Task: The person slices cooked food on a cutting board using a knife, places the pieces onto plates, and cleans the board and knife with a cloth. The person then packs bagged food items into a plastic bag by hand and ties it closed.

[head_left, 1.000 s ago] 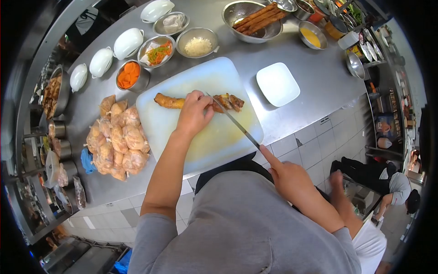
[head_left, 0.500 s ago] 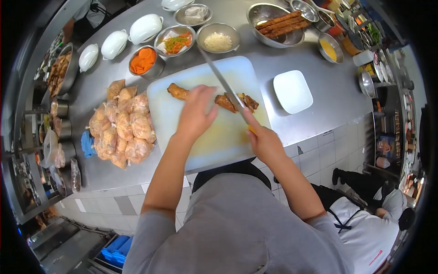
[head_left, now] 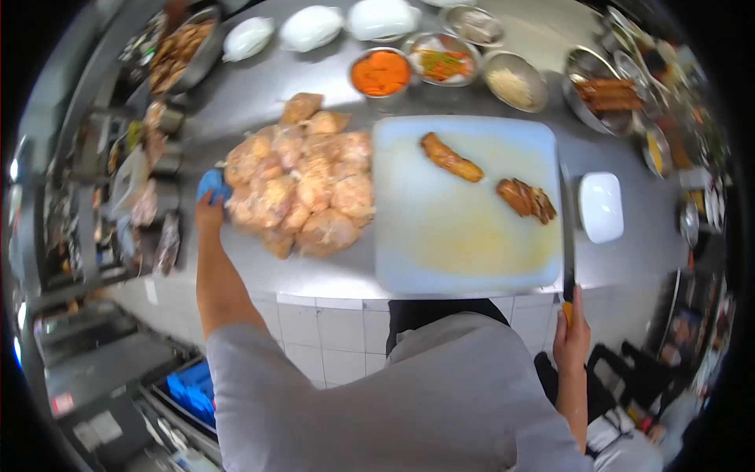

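My left hand (head_left: 209, 208) reaches out to the far left and grasps a crumpled blue cloth (head_left: 212, 183) beside the pile of bagged meat (head_left: 303, 189). Off to the right, my right hand (head_left: 573, 334) grips the yellow handle of a long knife (head_left: 569, 236). Its blade points away from me, between the cutting board and the white square dish (head_left: 601, 207). On the white cutting board (head_left: 440, 252) lie one whole browned piece of meat (head_left: 451, 159) and a sliced portion of meat (head_left: 525, 200).
Along the back stand metal bowls of carrot slices (head_left: 381, 72), shredded vegetables (head_left: 444, 64) and a pale chopped ingredient (head_left: 511, 85), plus white lidded dishes (head_left: 312, 29). A bowl with browned sticks (head_left: 609, 96) is at back right. Another person (head_left: 621, 440) is at lower right.
My left hand has left the meat on the board and moved left to the blue cloth. My right hand has drawn the knife off the meat to the board's right side. The view has shifted left.
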A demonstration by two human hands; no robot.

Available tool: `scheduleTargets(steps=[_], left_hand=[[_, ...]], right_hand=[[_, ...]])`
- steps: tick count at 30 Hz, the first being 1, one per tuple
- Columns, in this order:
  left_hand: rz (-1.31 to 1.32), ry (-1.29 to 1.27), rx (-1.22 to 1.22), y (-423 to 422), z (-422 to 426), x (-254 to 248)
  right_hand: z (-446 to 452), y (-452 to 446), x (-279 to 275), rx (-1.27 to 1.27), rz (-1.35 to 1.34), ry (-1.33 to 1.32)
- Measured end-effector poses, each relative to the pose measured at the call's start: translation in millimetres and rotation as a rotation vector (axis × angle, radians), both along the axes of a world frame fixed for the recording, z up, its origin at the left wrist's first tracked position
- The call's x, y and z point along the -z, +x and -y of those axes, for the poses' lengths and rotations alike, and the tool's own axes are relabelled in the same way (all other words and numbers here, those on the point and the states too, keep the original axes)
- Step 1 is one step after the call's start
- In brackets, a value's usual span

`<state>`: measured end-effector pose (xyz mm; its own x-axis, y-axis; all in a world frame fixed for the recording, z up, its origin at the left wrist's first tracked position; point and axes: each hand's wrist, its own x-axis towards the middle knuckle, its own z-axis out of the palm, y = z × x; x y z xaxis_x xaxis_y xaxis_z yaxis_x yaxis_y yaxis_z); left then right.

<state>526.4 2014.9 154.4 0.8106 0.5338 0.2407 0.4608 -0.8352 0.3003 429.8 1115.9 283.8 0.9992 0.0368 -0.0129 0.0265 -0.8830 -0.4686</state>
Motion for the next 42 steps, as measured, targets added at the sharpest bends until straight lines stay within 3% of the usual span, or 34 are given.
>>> scheduleTargets(steps=[2,3,4,5,7,9,10,12,13,14,16,17,18,19,25,33,36,38,40,42], left_hand=[[0.140,0.010,-0.096,-10,-40,64],[-0.039,-0.084,-0.324,-4,2,32],[0.010,-0.066,-0.172,-13,-7,32],[-0.039,0.087,-0.198,-12,22,10],[-0.258,-0.151,-0.121,-26,-40,23],[-0.456,0.334,-0.340,-10,84,-57],[-0.451,0.343,-0.321,-3,131,-85],[0.292,0.457,-0.091,8,212,-116],[0.636,0.129,0.149,24,279,-111],[0.386,-0.209,0.264,23,342,-105],[0.316,-0.586,0.825,43,488,-85],[0.143,-0.567,0.987,54,555,-105],[0.269,-0.420,1.112,64,591,-93],[0.282,-0.442,1.086,75,615,-82],[0.316,-0.456,1.042,111,634,-44],[0.375,-0.441,1.041,113,632,-45],[0.358,-0.469,1.046,115,628,-45],[0.334,-0.501,1.104,117,627,-44],[0.306,-0.542,1.090,114,625,-42],[0.295,-0.569,1.094,116,622,-47]], right_hand=[[-4,0,1,0.047,-0.097,-0.037],[-19,7,-14,0.039,-0.068,-0.009],[-20,10,-10,0.031,-0.052,-0.007],[-21,12,-8,0.045,-0.086,-0.007],[-32,19,-15,0.030,-0.035,0.018],[-37,23,-22,0.059,-0.063,0.023],[-38,23,-23,0.049,-0.048,0.057],[-42,22,-23,0.066,-0.037,0.098],[-43,22,-24,0.051,-0.042,0.088],[-44,22,-26,0.029,-0.048,0.075],[-46,23,-30,0.034,-0.066,0.079],[-47,22,-32,0.028,-0.088,0.047],[-48,22,-33,0.022,-0.109,0.017],[-48,21,-37,0.026,-0.103,0.014],[-42,4,-85,-0.004,-0.316,-0.154],[-37,-6,-117,-0.039,-0.469,-0.156],[-48,16,-76,-0.059,-0.487,-0.069],[-73,60,-20,-0.075,-0.542,-0.075],[-90,97,34,-0.057,-0.284,0.043],[-91,108,18,-0.076,-0.281,0.017]])
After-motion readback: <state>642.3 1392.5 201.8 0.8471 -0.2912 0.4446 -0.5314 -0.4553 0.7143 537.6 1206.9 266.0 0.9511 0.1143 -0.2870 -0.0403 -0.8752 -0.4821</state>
